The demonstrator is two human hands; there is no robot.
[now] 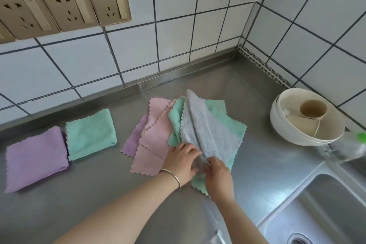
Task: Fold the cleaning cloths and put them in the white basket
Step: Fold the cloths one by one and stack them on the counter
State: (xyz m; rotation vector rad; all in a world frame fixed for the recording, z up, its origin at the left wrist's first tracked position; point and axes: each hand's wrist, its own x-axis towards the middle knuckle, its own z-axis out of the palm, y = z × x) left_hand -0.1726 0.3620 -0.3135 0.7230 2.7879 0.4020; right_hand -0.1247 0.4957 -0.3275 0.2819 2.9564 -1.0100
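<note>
A pile of unfolded cloths lies mid-counter: a grey-blue cloth (206,130) on top, raised into a ridge, over green cloths (227,119), pink cloths (156,134) and a purple one (131,140). My left hand (183,159) and my right hand (216,174) both pinch the grey-blue cloth's near corner. To the left lie a folded green cloth (91,134) and a folded purple cloth (35,158). No white basket is in view.
The steel counter (99,194) meets a tiled wall with sockets (67,6). White bowls holding beige cups (307,119) stand at the right. A clear bottle with a green cap (346,146) lies beside them. A sink (326,214) is at the lower right.
</note>
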